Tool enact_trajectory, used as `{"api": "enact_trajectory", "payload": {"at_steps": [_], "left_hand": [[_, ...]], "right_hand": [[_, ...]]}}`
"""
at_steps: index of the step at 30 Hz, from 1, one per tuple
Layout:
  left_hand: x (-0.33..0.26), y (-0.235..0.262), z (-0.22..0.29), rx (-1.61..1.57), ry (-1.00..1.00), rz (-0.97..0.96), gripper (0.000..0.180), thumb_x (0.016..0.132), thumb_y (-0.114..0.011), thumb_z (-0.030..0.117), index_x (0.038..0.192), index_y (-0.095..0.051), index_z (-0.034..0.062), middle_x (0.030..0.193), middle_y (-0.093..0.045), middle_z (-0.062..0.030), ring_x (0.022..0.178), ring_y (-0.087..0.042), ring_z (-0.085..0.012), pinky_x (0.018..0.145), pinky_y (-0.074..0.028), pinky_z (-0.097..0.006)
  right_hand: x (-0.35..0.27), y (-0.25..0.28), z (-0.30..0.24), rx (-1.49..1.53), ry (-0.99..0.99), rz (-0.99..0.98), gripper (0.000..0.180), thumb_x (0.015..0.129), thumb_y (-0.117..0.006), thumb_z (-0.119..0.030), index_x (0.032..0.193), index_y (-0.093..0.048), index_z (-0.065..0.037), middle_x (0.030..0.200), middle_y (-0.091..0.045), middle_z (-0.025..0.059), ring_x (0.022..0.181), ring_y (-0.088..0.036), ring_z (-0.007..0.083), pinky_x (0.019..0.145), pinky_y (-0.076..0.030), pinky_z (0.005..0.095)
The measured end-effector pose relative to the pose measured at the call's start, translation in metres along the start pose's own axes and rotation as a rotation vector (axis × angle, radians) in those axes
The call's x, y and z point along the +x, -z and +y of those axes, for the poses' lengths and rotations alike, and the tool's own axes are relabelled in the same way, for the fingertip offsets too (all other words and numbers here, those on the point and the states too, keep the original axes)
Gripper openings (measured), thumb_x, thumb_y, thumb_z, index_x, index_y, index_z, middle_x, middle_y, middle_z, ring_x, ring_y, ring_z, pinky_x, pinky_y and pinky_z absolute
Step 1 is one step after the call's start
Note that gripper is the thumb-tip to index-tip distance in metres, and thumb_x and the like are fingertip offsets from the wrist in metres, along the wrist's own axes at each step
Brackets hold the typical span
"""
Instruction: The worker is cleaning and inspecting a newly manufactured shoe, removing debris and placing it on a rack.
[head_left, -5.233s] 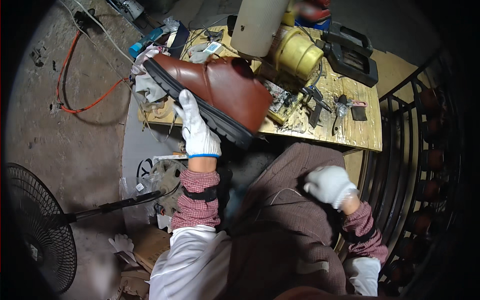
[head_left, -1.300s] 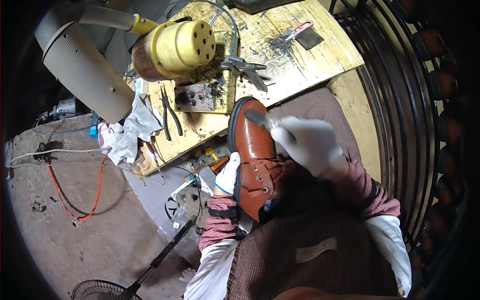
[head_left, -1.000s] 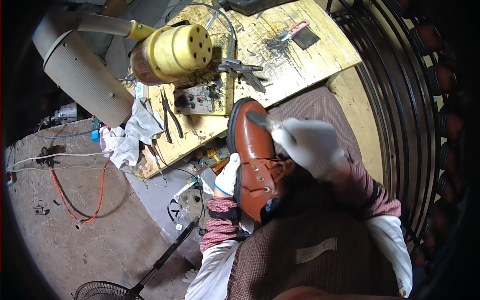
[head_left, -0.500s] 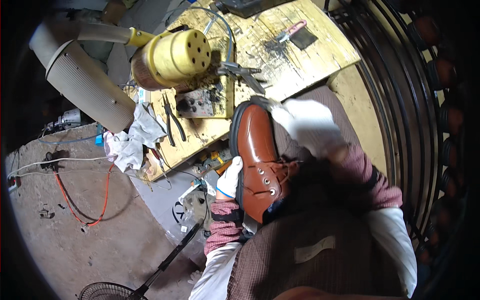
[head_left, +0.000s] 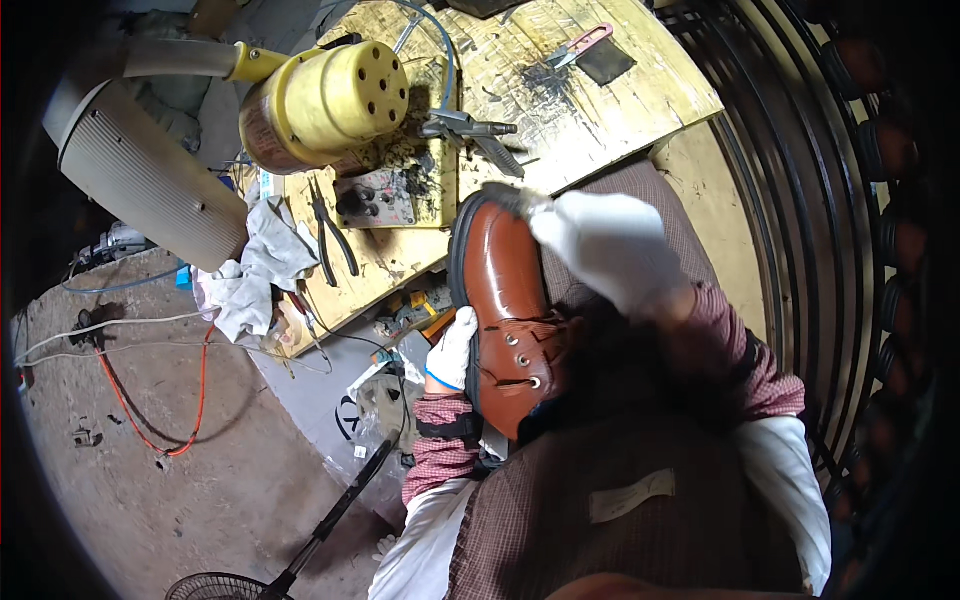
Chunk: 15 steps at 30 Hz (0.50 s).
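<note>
A brown leather lace-up shoe (head_left: 497,262) with a black sole lies across my lap, its toe pointing away toward the bench. My left hand (head_left: 455,350), in a white glove, grips it by the sole edge along its left side; most of the fingers are hidden under it. Over the toe is my right hand (head_left: 610,240), also gloved and smeared by motion. It is closed on a short dark tool (head_left: 512,199), which meets the front edge of the toe. Blur hides what kind of tool that is.
On the wooden bench (head_left: 640,110) ahead are a yellow cylindrical machine (head_left: 345,100), pincers (head_left: 475,135), pliers (head_left: 328,235), pink-handled snips (head_left: 585,45) and white rags (head_left: 262,265). A rack of black rails (head_left: 790,220) with shoes runs along the right. A fan (head_left: 225,587) stands lower left.
My right hand and its dark tool have shifted slightly left along the toe edge. My left hand still holds the shoe. The whole view has shifted a little.
</note>
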<state>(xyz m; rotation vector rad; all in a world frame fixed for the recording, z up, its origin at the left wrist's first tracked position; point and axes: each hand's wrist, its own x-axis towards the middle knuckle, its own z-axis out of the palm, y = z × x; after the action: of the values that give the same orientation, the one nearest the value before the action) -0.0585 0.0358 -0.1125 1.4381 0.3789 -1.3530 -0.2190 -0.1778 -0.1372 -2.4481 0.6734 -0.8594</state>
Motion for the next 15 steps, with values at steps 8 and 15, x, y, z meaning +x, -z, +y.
{"api": "enact_trajectory", "payload": {"at_steps": [8,15], "left_hand": [[-0.002,0.008,-0.005,-0.017,-0.014,-0.001,0.050,0.103,-0.064,0.026,0.141,-0.052,-0.0038,0.133,-0.065,-0.0182,0.113,-0.068,-0.0288,0.099,-0.057,-0.043],[-0.001,0.001,0.000,0.130,-0.051,0.114,0.046,0.104,-0.062,0.028,0.137,-0.057,-0.0047,0.131,-0.066,-0.0162,0.110,-0.069,-0.0245,0.098,-0.057,-0.038]], "right_hand": [[0.013,0.031,-0.032,0.012,-0.229,-0.255,0.012,0.095,-0.064,-0.023,0.094,-0.069,-0.012,0.076,-0.066,0.0090,0.067,-0.067,0.0308,0.056,-0.052,0.0420],[0.005,0.041,-0.035,0.241,-0.329,-0.236,0.022,0.099,-0.062,-0.024,0.112,-0.071,-0.009,0.082,-0.067,0.0155,0.071,-0.066,0.0373,0.062,-0.052,0.0433]]}}
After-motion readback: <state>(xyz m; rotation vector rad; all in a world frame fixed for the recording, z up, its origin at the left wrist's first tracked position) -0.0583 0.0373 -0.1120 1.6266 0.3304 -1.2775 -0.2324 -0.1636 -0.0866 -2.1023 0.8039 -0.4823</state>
